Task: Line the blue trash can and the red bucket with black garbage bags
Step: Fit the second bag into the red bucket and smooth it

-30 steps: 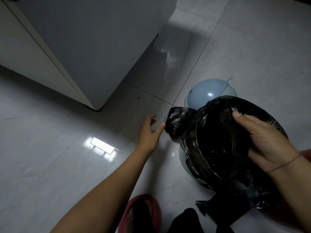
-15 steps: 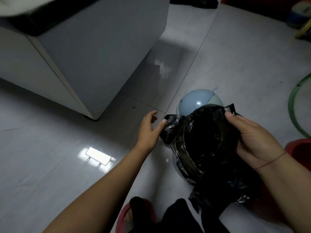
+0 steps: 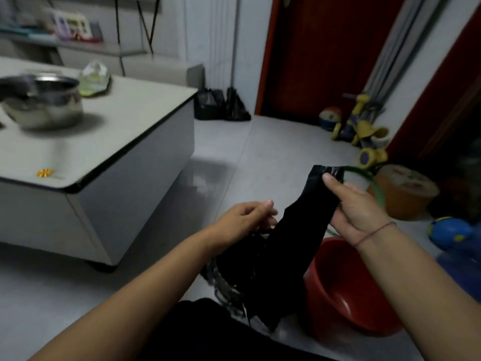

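Note:
A black garbage bag (image 3: 294, 230) hangs in front of me as a long crumpled strip. My right hand (image 3: 351, 207) grips its upper end, thumb on the top edge. My left hand (image 3: 247, 217) pinches the bag lower down on its left side. The bag's lower part bunches near my lap. The red bucket (image 3: 346, 295) stands on the floor at the lower right, open and with nothing inside. The blue trash can is hidden from this view.
A low grey table (image 3: 125, 142) at the left carries a steel pot (image 3: 44, 102) and a plastic bag. Black bags (image 3: 221, 104) lie by the far wall. A toy tricycle (image 3: 361, 126), a green hoop (image 3: 374, 186), an orange tub (image 3: 406, 196) and a blue ball (image 3: 447, 233) crowd the right.
The view has swung up from the floor to the room. Both hands rose with the bag, which now hangs stretched between them. The blue trash can has dropped out of sight.

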